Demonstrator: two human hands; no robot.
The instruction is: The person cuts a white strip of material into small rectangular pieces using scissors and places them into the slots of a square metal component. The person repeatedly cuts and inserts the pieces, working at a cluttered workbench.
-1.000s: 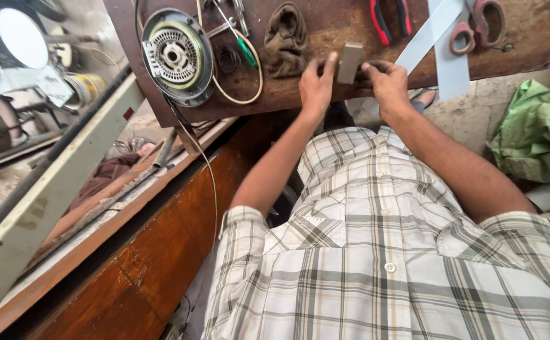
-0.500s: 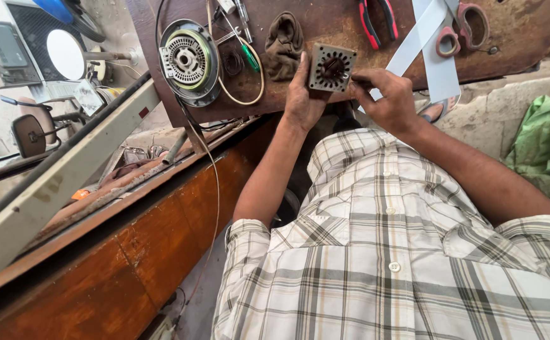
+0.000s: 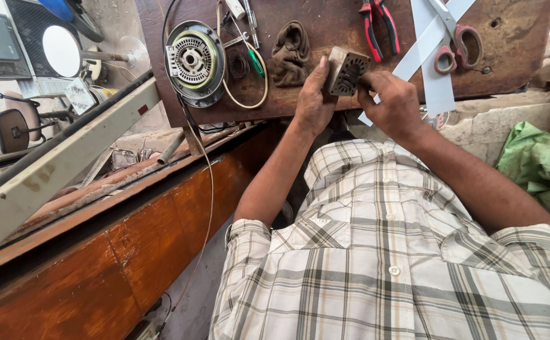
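Looking down past my plaid shirt, my left hand has a firm wrap on the square grey slotted metal motor core, held just above the near edge of the brown wooden board. My right hand has fingertips pinched narrow at its slotted face, so I'd keep the left hold rigid and work the slots gently. Further out, the red-handled pliers and the round motor housing lie untouched.

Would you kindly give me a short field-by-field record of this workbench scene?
Left hand: grips the small square slotted metal motor core by its side.
Right hand: fingers touch the core's slotted face.
Bench: worn brown wooden board.
Nearby: round motor housing with coiled wire, crumpled brown rag, red-handled pliers, scissors.
Clothing: plaid shirt.
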